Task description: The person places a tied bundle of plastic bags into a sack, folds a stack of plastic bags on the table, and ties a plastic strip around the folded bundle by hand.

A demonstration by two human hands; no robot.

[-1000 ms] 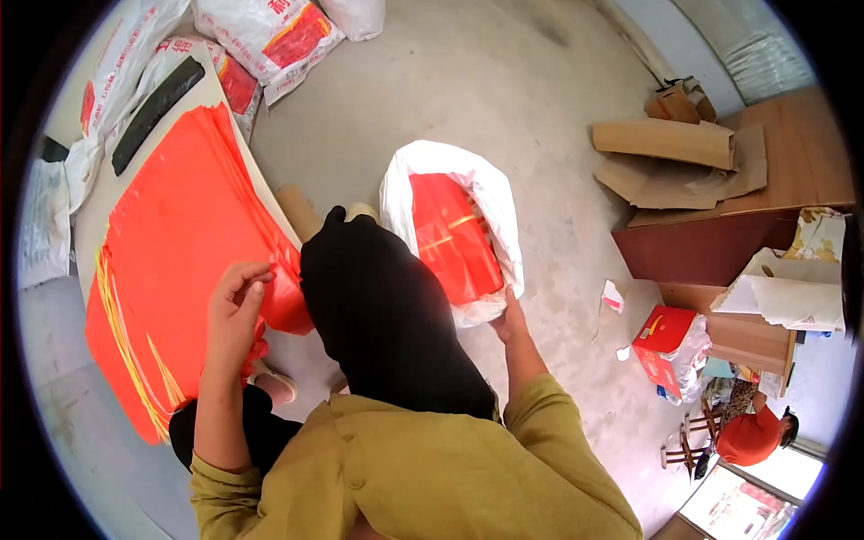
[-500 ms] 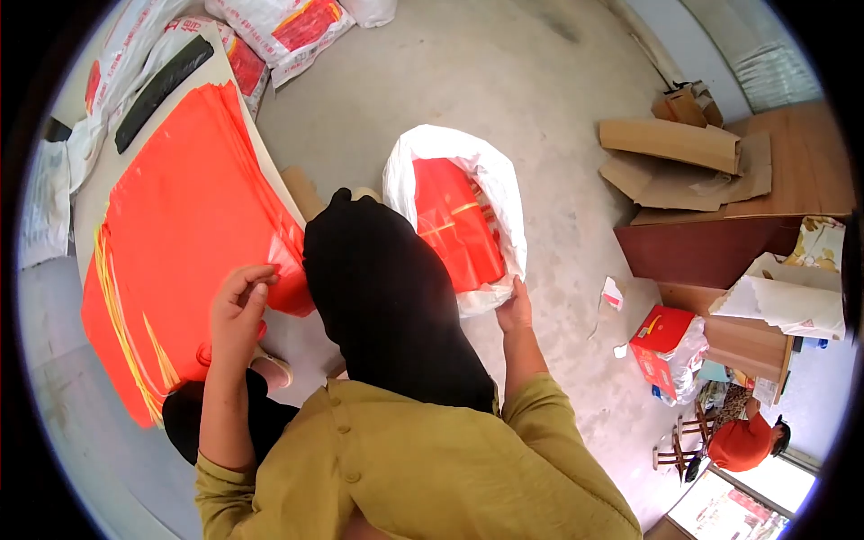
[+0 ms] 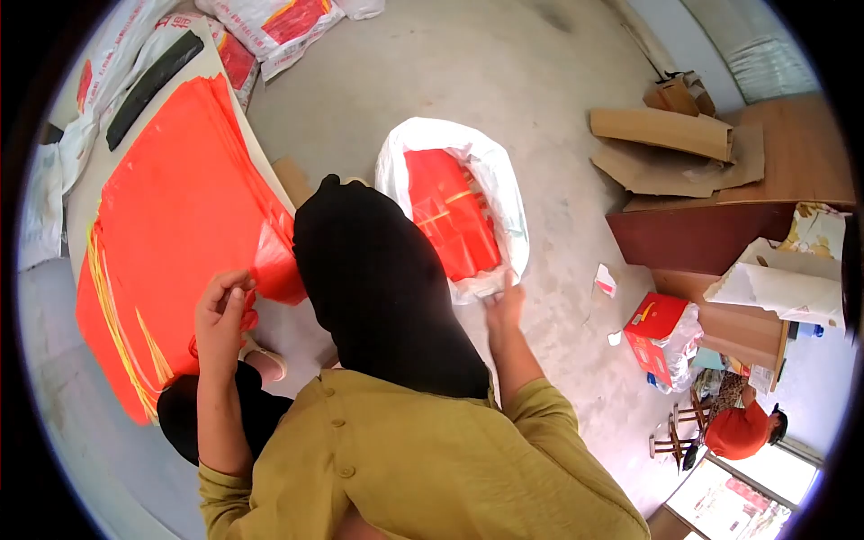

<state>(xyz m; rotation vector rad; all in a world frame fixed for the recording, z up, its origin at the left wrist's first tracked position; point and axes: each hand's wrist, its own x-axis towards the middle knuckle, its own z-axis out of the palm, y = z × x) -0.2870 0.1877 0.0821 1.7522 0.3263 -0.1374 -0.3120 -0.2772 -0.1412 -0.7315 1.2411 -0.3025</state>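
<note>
Has the right hand (image 3: 506,313) at the near rim of a white, soft-walled plastic sack (image 3: 515,216), one digit raised along the edge, the others blurred; cannot tell a firm grip from a light touch. Holds the left hand (image 3: 220,317) half curled, thumb near forefinger, beside a broad stack of flat, glossy red plastic sheets (image 3: 180,216) with thin yellow cords (image 3: 106,306) along one side; cannot tell about any pinch on the red edge. Find the folded red plastic bundle (image 3: 466,247), crossed by yellow strips, inside the white sack, just beside a black-clothed leg (image 3: 382,288).

Could tip the white sack, or fold its limp rim inward, through a pull from one side only. Could also jostle it with the leg. Could skew the slippery red sheets or snag the cords through a careless brush of the left wrist.

As for writing, shows red characters, probably Chinese, on the bulging white printed sacks (image 3: 279,27), too distorted for a sure reading. Carries yellow marks on a red cardboard box (image 3: 655,328), too small to make out.
</note>
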